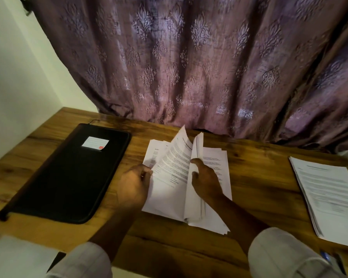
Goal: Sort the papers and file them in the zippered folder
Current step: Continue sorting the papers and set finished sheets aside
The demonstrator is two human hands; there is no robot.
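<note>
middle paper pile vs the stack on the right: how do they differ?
1. The middle pile is being handled: the left hand pinches a lifted sheet and the right hand holds a raised bunch. The right stack is untouched.
2. The middle pile is splayed and partly upright; the right stack lies flat, roughly squared.
Shared: white printed sheets on the wooden table.

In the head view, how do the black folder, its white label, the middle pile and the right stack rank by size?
Largest: black folder
Then: middle pile and right stack, alike; the frame cuts the stack
Smallest: white label
</note>
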